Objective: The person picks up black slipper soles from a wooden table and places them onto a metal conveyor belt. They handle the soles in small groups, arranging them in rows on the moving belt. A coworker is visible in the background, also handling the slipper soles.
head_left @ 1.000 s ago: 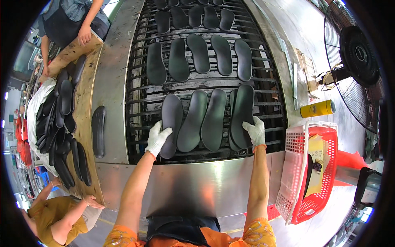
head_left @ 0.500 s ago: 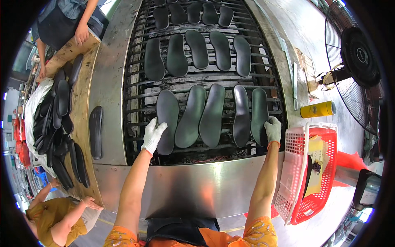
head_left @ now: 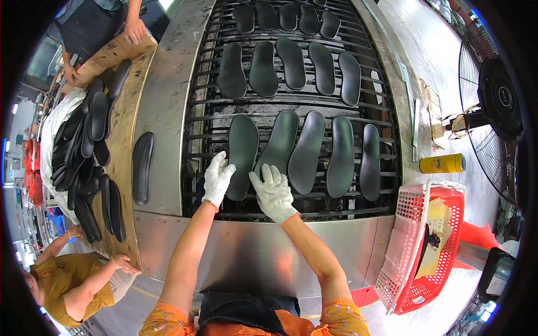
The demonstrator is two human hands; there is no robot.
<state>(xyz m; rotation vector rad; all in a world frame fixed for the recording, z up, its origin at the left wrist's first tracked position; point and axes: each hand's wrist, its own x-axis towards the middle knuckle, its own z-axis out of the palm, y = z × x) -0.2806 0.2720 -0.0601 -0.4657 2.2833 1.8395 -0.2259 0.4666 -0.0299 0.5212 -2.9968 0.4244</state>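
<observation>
Black shoe insoles lie in rows across a dark slatted rack in front of me. Both my hands wear white knit gloves. My left hand is at the left edge of the leftmost insole in the nearest row, fingers loosely bent and apart, not wrapped round it. My right hand has its fingers spread over the heel end of the second insole, its thumb toward the leftmost one. Farther right in this row lie a third insole, a fourth and a narrower-looking one.
A metal ledge borders the rack in front. Left, a single insole lies beside a wooden-edged table with piled insoles; two other people stand there. Right are a yellow bottle, a red-and-white basket and a fan.
My right hand has left the rightmost insole and crossed left to the second one. My left hand stays near the leftmost insole. The nearest row's insoles look shifted and straighter. The view has turned slightly.
</observation>
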